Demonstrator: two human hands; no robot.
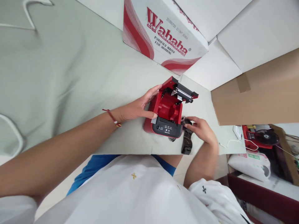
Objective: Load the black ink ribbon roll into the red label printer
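A small red and black receipt printer [163, 124] sits on the cloth-covered table with its lid [179, 91] raised, and its red roll bay [167, 107] shows no roll inside. My left hand [137, 107] holds the printer by its left side, thumb near the front panel and fingers up by the lid's hinge side. To the right of the printer, my right hand [199, 126] pinches a dark roll [185, 120]. A glossy dark strip [187, 141] hangs below that roll towards the table's front edge. A small shiny piece lies partly hidden below the printer's front.
Behind the printer stands a white and red water carton [163, 34], with plain white boxes beside it. A brown cardboard box [254, 93] borders the right side. White cables lie on the green cloth [58, 77] at left. Further right are a red device [257, 137] and a white bag [249, 165].
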